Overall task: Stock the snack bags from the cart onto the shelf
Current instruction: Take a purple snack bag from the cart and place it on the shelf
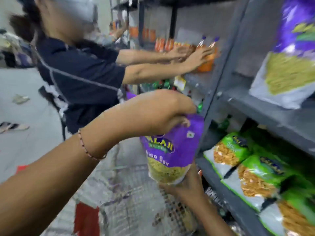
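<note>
I hold a purple snack bag (172,147) with a clear window of yellow sev above the wire cart (129,198). My left hand (163,111) pinches its top edge from above. My right hand (187,183) cups its bottom from below. The bag hangs upright just left of the grey metal shelf (265,116). Another purple bag (289,58) stands on the upper shelf at the right. Green snack bags (252,169) lie in a row on the lower shelf.
A person in a dark shirt (76,75) stands close on the left, both arms stretched to orange bottles (206,60) on the shelf. A grey shelf upright (219,79) runs beside my bag. Sandals (13,126) lie on the floor at left.
</note>
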The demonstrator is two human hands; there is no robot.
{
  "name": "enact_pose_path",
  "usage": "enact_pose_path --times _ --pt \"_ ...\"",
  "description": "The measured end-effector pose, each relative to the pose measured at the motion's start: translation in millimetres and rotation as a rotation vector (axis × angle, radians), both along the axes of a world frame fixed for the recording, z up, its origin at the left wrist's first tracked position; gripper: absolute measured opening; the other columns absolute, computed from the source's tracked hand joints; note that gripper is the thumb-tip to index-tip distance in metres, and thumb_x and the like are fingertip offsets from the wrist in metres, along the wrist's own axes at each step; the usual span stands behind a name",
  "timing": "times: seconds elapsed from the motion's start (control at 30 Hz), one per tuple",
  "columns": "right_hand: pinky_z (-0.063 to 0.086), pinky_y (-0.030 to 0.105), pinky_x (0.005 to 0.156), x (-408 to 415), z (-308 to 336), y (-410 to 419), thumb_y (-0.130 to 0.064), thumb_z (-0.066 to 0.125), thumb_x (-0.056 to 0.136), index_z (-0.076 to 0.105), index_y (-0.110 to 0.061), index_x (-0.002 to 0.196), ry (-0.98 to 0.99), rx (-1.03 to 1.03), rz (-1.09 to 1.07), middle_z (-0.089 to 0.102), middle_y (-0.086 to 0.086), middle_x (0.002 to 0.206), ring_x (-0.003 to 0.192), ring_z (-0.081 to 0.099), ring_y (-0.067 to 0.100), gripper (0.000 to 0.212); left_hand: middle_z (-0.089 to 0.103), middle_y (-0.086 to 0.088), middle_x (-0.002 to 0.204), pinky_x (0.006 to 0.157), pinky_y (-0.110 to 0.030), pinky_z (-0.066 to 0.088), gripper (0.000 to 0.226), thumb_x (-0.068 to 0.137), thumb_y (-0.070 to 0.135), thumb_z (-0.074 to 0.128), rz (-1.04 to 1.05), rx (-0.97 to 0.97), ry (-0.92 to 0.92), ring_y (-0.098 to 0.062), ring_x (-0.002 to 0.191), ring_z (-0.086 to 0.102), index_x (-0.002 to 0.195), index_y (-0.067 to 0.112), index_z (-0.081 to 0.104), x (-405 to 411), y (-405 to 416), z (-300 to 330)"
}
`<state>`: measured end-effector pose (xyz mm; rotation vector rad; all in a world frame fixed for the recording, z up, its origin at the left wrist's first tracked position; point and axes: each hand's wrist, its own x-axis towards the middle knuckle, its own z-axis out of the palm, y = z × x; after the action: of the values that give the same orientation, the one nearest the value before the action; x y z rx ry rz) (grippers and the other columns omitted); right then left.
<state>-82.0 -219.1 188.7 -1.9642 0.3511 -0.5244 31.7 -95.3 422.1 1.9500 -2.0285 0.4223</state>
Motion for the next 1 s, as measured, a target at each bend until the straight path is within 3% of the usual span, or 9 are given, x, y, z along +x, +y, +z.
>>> enact_pose_path --times 0.13,0.23,0.3,0.4,0.5,0.6,0.77,0.83,1.0 --pt "0.055 0.017 0.081 -42 111 -22 -0.002 0.095 0.05 0.048 -0.031 0.125 -0.304 0.04 -0.219 0.072 -0.015 0.115 0.105 0.069 0.005 0.093 0.057 -0.005 0.133 0.108 -0.044 0.037 0.033 0.087 0.023 0.058 -0.185 -0.658 0.063 -0.016 0.127 0.048 0.117 0.01 0.061 -36 -37 61" --pt "0.046 -0.001 0.07 -81 178 -36 0.018 0.085 0.055 0.046 -0.027 0.111 -0.438 -0.021 -0.279 0.071 -0.034 0.093 0.093 0.066 -0.015 0.081 0.034 0.001 0.149 0.113 -0.046 0.033 0.064 0.083 0.028 0.067 -0.193 -0.899 0.42 -0.019 0.14 0.033 0.139 0.014 0.038 -43 -67 55" --pt "0.044 -0.003 0.07 -106 212 -49 0.022 0.08 0.056 0.042 -0.024 0.114 -0.505 -0.066 -0.353 0.067 -0.042 0.093 0.086 0.061 -0.024 0.084 0.035 0.005 0.15 0.115 -0.043 0.031 0.074 0.079 0.038 0.069 -0.21 -0.83 0.759 -0.015 0.139 0.034 0.141 0.02 0.032 -45 -100 32" --pt "0.045 0.002 0.075 -140 237 -83 0.002 0.092 0.054 0.039 -0.033 0.115 -0.501 -0.163 -0.48 0.064 -0.028 0.11 0.097 0.061 -0.018 0.088 0.053 -0.003 0.137 0.106 -0.03 0.044 0.077 0.066 0.063 0.068 -0.311 -0.481 1.153 -0.017 0.128 0.049 0.13 0.027 0.044 -64 -150 6" --pt "0.05 0.01 0.08 -161 243 -121 -0.003 0.093 0.055 0.043 -0.034 0.116 -0.458 -0.219 -0.585 0.068 -0.018 0.114 0.104 0.066 -0.004 0.084 0.071 0.012 0.102 0.078 -0.005 0.047 0.028 0.086 0.022 0.062 -0.406 -0.316 1.253 -0.005 0.101 0.06 0.114 0.016 0.058 -96 -199 -7" --pt "0.052 0.021 0.087 -174 236 -153 -0.015 0.094 0.05 0.053 -0.029 0.123 -0.353 -0.272 -0.697 0.069 -0.009 0.118 0.108 0.066 0.006 0.085 0.073 0.021 0.072 0.071 -0.007 0.047 0.024 0.088 -0.002 0.056 -0.42 -0.292 1.305 0.011 0.073 0.063 0.097 0.02 0.058 -115 -243 -16" --pt "0.053 0.035 0.093 -180 223 -190 -0.035 0.092 0.039 0.052 -0.032 0.123 -0.195 -0.113 -0.826 0.068 -0.009 0.121 0.108 0.065 0.011 0.093 0.071 0.012 0.094 0.079 -0.009 0.049 0.036 0.087 -0.009 0.053 -0.405 -0.231 1.213 0.008 0.087 0.065 0.1 0.025 0.056 -120 -290 -26" --pt "0.051 0.04 0.097 -184 226 -196 -0.035 0.09 0.037 0.049 -0.03 0.125 -0.183 -0.091 -0.865 0.066 -0.007 0.121 0.111 0.062 0.016 0.098 0.065 0.005 0.106 0.082 -0.011 0.049 0.03 0.088 -0.003 0.055 -0.405 -0.179 1.189 -0.008 0.102 0.064 0.103 0.023 0.053 -126 -304 -25" --pt "0.05 0.045 0.099 -182 232 -200 -0.04 0.089 0.03 0.039 -0.027 0.118 -0.149 -0.032 -0.863 0.063 0.001 0.124 0.115 0.06 0.022 0.102 0.063 -0.01 0.124 0.102 -0.034 0.043 0.041 0.087 0.016 0.063 -0.335 -0.119 1.253 -0.022 0.118 0.057 0.124 0.005 0.051 -119 -312 -26"
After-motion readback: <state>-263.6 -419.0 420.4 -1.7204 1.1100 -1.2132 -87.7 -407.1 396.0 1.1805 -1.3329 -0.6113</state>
